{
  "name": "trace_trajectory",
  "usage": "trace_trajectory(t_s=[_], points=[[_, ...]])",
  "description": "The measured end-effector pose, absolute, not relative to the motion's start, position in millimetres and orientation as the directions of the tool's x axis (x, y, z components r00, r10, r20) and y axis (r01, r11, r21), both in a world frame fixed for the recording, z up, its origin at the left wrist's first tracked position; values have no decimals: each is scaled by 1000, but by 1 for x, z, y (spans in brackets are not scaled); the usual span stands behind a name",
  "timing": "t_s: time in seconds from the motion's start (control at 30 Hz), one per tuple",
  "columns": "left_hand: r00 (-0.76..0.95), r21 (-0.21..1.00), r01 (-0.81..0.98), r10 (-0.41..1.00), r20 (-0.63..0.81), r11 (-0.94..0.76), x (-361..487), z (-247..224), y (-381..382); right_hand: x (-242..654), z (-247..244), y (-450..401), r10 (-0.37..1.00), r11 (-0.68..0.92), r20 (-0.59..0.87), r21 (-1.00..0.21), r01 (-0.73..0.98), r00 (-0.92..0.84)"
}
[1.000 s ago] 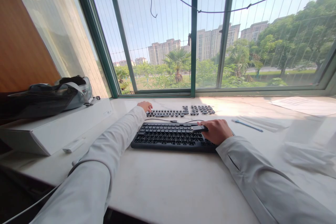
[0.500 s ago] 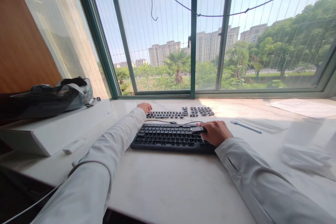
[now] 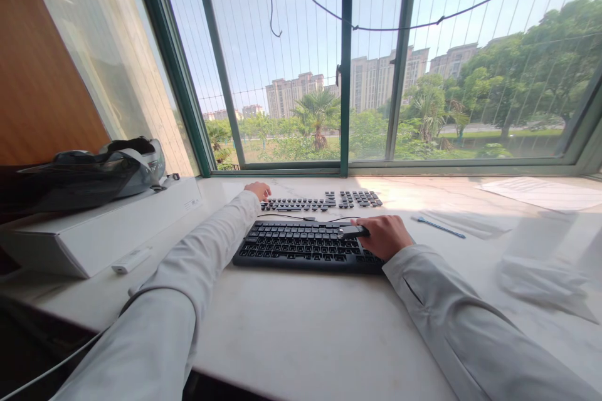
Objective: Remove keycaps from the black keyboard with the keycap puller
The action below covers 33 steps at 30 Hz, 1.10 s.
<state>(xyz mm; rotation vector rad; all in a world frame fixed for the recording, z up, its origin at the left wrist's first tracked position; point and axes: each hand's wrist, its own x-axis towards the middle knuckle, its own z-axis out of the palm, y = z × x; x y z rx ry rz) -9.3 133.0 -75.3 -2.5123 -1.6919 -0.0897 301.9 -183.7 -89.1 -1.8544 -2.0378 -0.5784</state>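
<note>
A black keyboard (image 3: 301,244) lies on the white marble sill (image 3: 310,326) in front of me. Behind it, rows of loose black keycaps (image 3: 324,202) are laid out near the window. My left hand (image 3: 258,190) reaches to the left end of those keycap rows, fingers curled at them. My right hand (image 3: 386,235) rests on the keyboard's right end and grips a small dark tool (image 3: 352,232) that points left over the keys. Both arms wear white sleeves.
A white box (image 3: 94,232) with a dark bag (image 3: 79,178) on top stands at the left, a small white stick (image 3: 130,260) beside it. A blue pen (image 3: 438,226) lies right of the keyboard, papers (image 3: 536,193) and a clear plastic bag (image 3: 540,282) farther right. The window (image 3: 345,62) closes off the back.
Only the camera has shifted slightly; both hands stay where they were, the left at the keycaps and the right on the keyboard with the tool.
</note>
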Motion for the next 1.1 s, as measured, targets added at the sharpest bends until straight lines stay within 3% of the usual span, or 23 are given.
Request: trace_trajectory(t_s=[0.3,0.73,1.1], points=[[330,-58,944,929,169,-325,1,-49,99,303,-89,-184,863,71,493,102,992,-112],[257,-107,965,941,222,-238,-18,-49,-41,307,-89,-184,844,67,521,133,989,-127],[148,28,986,943,297,-164,-51,-82,-116,312,-97,-180,825,-1,561,127,992,-71]])
